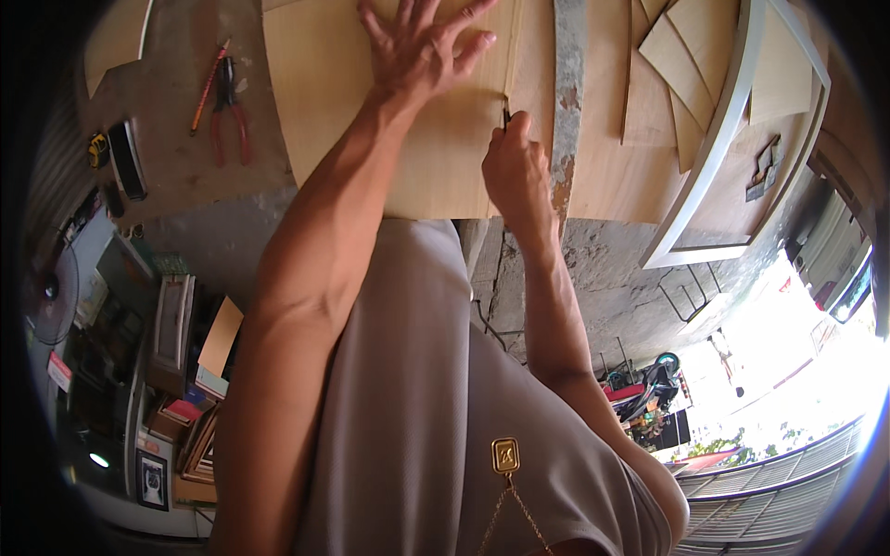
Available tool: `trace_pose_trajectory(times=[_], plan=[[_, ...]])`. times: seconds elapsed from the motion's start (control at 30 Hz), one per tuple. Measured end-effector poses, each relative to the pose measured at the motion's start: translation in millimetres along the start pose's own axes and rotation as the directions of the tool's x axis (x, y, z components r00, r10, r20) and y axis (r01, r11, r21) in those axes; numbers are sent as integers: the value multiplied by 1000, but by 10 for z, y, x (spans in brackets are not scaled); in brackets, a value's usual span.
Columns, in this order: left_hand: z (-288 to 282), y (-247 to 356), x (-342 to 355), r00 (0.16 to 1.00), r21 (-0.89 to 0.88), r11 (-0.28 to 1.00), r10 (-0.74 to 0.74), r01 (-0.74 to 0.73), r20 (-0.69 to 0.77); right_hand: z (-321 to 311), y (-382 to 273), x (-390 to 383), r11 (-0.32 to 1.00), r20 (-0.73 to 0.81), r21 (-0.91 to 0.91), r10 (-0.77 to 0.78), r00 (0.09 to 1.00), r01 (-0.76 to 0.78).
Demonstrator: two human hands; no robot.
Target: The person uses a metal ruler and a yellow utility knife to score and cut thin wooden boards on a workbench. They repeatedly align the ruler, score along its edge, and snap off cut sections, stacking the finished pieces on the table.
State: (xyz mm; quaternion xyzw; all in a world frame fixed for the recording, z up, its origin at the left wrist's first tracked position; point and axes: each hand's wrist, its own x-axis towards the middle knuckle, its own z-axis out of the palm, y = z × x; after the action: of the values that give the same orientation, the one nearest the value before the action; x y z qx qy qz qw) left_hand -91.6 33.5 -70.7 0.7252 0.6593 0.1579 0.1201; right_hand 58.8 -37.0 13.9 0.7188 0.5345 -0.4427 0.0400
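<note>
At left, a red pencil (210,85) and pliers (227,97) are seen. A thin wooden sheet (320,83) is overlain by the left hand (422,48), its fingers spread apart. A slim dark tool (507,115) is clamped in the curled fingers of the right hand (519,167), at a line on the sheet. Farther right, a worn grey strip (567,83) and a white frame (709,167) are shown.

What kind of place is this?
Probably a small woodworking or framing workshop. There are red-handled pliers on the left, a thin wooden sheet under the person's left hand, and a big white frame on the right.
</note>
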Motion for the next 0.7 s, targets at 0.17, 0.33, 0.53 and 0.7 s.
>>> trace_pose_trajectory(times=[0.17, 0.33, 0.53, 0.7], plan=[[36, -9, 15, 1000, 85, 996, 23, -21, -20, 262, 318, -335, 1000, -14, 7, -29, 999, 29], [16, 0, 38, 999, 130, 990, 48, -47, -10, 591, 667, -779, 999, 8, -8, 54, 999, -53], [49, -78, -8, 995, 190, 977, 85, -94, 52, 1167, 1435, -1804, 969, 141, -164, 207, 968, -184], [-2, -97, 58, 988, 181, 972, 153, -150, 2, 1526, 1717, -2124, 874, 14, -81, 482, 876, -479]])
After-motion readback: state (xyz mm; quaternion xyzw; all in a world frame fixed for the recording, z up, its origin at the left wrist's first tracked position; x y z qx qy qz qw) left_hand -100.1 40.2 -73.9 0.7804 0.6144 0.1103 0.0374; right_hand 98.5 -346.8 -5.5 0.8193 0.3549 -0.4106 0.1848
